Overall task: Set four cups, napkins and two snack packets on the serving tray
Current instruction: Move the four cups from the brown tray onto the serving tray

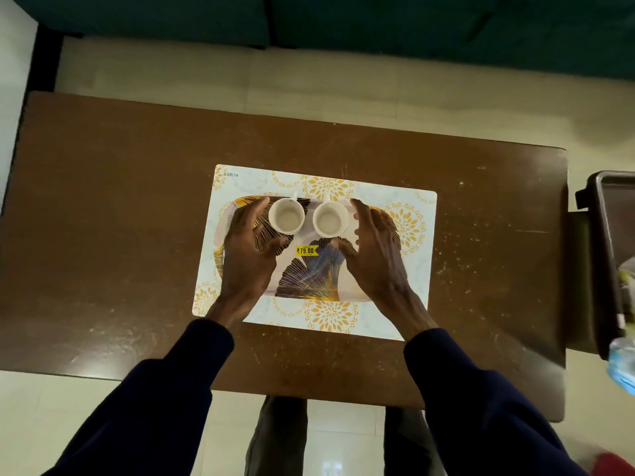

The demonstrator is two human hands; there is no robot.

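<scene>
L hand: I see my L hand (251, 249) open, fingers spread & relaxed, holding nothing, over the left part of the serving tray (305, 286); index tip just beside the left cup (286, 216), can't tell if touching
R hand: R hand (374, 255) also open, fingers loosely fanned, nothing in it, over the tray's right side; thumb just below the right cup (330, 219), contact unclear
Cups: 2 white cups upright, side by side, near but apart, at the tray's far edge btw my hands; handles point away from me; both look empty inside
Tray: leaf-pattern tray lies flat on a placemat (417, 269), approx centred
Sticker: yellow price sticker (306, 250) on the tray, just below the cups
Table: brown table (120, 218) under the mat, scuffed
Right edge: dark bin (604, 235) off the table's right end, contents blurred
Far side: green sofa (343, 18) beyond the table
</scene>
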